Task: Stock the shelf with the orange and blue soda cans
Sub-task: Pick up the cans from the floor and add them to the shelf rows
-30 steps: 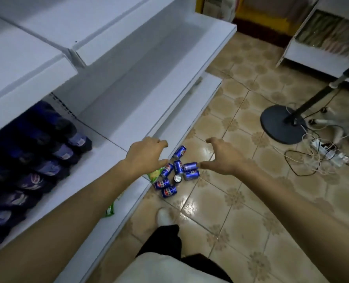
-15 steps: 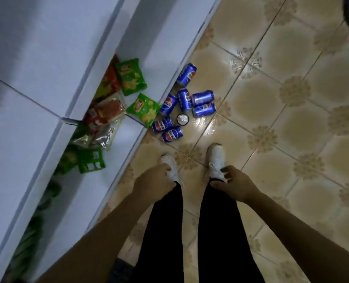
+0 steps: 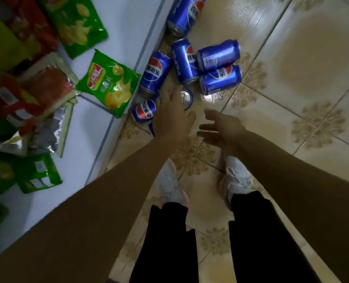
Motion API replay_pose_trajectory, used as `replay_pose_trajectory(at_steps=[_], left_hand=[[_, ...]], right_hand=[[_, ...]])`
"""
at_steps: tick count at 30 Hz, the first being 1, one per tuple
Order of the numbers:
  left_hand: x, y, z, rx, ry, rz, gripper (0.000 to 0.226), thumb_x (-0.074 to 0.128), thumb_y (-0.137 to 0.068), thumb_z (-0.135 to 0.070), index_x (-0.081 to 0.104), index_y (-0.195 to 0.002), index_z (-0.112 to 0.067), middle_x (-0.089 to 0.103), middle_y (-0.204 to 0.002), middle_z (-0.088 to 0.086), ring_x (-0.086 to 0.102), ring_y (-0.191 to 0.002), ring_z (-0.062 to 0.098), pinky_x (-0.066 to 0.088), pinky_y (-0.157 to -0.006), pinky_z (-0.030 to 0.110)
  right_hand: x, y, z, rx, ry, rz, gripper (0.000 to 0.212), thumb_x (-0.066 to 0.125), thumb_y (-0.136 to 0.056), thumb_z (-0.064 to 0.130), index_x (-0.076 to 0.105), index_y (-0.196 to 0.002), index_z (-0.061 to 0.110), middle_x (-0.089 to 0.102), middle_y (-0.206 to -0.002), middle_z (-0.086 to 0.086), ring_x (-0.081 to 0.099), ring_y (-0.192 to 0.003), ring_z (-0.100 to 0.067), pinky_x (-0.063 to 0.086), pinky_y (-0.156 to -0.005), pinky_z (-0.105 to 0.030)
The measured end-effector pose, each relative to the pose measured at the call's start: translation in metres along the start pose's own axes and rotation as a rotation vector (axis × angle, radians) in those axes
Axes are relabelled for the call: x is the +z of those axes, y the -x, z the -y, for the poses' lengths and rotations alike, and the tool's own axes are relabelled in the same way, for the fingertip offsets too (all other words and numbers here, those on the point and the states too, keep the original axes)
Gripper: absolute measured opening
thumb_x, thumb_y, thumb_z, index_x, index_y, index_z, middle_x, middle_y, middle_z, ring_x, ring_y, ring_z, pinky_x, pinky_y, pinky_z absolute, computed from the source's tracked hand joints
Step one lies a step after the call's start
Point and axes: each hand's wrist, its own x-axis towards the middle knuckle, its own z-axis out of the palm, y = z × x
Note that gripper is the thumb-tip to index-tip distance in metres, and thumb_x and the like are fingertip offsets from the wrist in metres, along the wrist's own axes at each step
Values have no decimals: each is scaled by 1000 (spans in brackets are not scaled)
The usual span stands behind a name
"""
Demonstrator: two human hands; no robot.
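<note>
The soda cans are glossy blue with a round red, white and blue emblem. The chip bag is bright green with a red-and-yellow logo. The shelf is white, and the floor tiles are beige with brown floral ornaments.

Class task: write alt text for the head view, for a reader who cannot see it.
Both open, the left hand and right hand reach toward blue cans scattered on a tiled floor beside a white shelf of chip bags.
</note>
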Motion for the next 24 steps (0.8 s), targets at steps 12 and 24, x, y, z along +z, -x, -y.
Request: replay_pose_trajectory(at_steps=[12,24], left_hand=[[29,-60,38,153,-63,144,67,80,-69,-30,47,-127,-24,44,-134,9,51,-115,28,48,-87,34],[-224,143,-89,-226,682,491,52,70,-83,-16,49,-129,-25,53,-127,6,62,-103,22,59,-62,26]], right_hand=[[3,-59,-24,27,-171,-22,33,51,-94,46,57,-108,17,66,-101,-9,66,-95,-23,52,-82,-35],[2,242,17,105,-589,192,48,48,-89,54,65,-105,12,74,-87,-10,68,-83,-25,60,-65,-37]])
